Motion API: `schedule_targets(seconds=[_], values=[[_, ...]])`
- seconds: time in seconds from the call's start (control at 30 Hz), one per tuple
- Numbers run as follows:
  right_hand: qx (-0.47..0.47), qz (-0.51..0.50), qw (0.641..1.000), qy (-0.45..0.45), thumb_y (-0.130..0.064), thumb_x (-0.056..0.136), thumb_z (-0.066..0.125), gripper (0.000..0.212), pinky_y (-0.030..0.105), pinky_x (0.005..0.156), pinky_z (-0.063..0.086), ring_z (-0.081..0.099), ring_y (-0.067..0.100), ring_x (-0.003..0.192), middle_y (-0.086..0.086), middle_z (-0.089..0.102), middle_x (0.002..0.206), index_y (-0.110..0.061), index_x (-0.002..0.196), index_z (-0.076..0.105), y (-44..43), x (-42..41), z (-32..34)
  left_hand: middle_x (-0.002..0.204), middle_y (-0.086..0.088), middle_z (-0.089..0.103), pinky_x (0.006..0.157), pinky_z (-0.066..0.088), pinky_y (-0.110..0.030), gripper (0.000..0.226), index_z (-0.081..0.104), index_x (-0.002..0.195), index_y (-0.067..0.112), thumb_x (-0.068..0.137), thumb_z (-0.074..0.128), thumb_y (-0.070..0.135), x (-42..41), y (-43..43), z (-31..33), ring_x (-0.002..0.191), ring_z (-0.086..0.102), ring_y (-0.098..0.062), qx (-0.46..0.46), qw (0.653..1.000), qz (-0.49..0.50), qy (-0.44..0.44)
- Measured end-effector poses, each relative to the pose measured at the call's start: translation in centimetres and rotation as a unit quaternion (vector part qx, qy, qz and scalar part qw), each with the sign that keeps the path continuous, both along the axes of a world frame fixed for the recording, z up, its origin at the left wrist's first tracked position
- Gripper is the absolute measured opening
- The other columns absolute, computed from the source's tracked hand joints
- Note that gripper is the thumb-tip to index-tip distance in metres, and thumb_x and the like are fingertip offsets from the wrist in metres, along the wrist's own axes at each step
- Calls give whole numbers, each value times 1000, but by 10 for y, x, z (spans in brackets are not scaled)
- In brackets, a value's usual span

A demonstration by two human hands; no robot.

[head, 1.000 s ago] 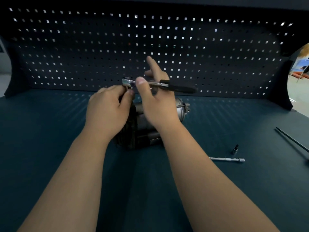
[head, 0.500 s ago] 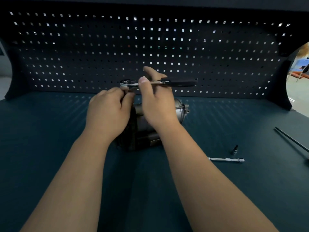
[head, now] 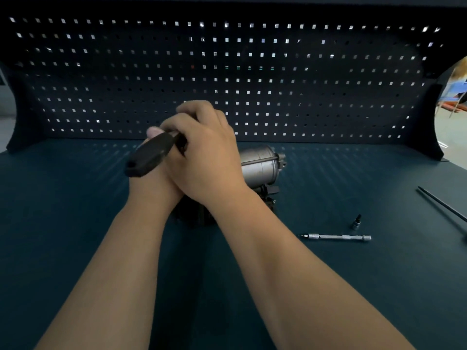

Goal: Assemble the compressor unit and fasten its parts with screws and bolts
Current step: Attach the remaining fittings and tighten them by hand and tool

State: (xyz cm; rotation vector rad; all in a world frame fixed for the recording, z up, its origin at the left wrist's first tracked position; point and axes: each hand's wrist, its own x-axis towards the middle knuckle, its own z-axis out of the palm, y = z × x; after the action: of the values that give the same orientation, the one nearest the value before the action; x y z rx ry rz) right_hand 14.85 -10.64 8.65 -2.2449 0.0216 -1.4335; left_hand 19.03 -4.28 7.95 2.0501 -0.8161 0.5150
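Centrally, right hand [head: 204, 157] grips one ratchet [head: 151, 153] over one compressor [head: 257, 165]; left hand [head: 151, 184], grip unclear.

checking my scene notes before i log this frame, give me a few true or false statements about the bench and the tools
1. The ratchet has its black handle pointing left. True.
2. The extension bar is being held. False: it lies loose on the table, right of the compressor.
3. The socket bit stands beside the extension bar. True.
4. The compressor's silver cylinder shows left of the right hand. False: it shows to its right.
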Motion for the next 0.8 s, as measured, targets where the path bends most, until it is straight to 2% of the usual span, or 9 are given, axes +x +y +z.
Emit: schedule_targets(seconds=[0.07,0.13,0.23,0.3,0.47,0.57,0.63,0.7,0.8], values=[[35,16,999,-4,-36,88,64,19,46,92,42,53,23,103,0,60,108,-20,90,74,-9,-4,5,87,-13,62,66,31,-34,20,59,102,4,96,43,14,9,4,-5,80,48,-29,0,999,32,-29],[85,23,996,16,-40,87,55,28,42,98,42,52,18,110,-4,60,114,-25,104,71,-19,-6,11,64,3,50,56,24,-33,23,55,78,12,95,44,23,8,8,-2,70,45,-25,6,997,28,-75],[231,67,968,77,-45,90,52,43,31,102,39,49,6,116,-10,52,130,-30,130,57,-37,-11,12,61,7,47,58,25,-31,35,54,69,15,96,45,35,6,6,-3,68,49,-26,-6,994,12,-106],[257,69,959,93,-45,92,52,46,27,99,39,49,2,113,-11,50,132,-32,136,52,-42,-14,9,57,11,44,58,25,-31,37,51,65,19,96,45,39,4,6,-2,66,48,-24,-10,994,10,-109],[42,32,998,34,-35,93,47,43,41,103,37,50,23,119,1,60,127,-19,130,59,-14,-11,12,65,2,52,59,26,-32,25,45,70,18,93,44,25,10,4,-3,70,47,-24,23,994,44,-99],[-2,64,997,43,-33,97,50,38,47,100,38,49,26,119,4,60,127,-15,128,61,-4,-10,10,63,13,40,54,26,-28,15,49,81,19,96,45,17,14,3,-5,75,46,-20,39,992,70,-97],[26,70,993,87,-41,96,47,43,45,103,37,47,23,122,2,57,131,-19,132,56,-9,-9,13,61,13,40,50,22,-25,20,49,75,19,95,45,21,14,4,-6,72,45,-19,19,994,73,-83],[102,59,987,111,-48,94,43,49,39,104,37,47,19,124,0,55,133,-22,134,54,-24,-10,15,61,9,45,51,19,-31,29,51,70,15,95,46,29,13,5,-6,70,47,-23,-15,995,46,-88],[214,73,962,151,-58,93,41,58,26,90,38,49,14,123,-3,52,138,-29,142,42,-54,-13,12,61,15,44,57,22,-30,33,56,72,18,98,46,35,7,7,-3,72,49,-23,-14,994,6,-112]])
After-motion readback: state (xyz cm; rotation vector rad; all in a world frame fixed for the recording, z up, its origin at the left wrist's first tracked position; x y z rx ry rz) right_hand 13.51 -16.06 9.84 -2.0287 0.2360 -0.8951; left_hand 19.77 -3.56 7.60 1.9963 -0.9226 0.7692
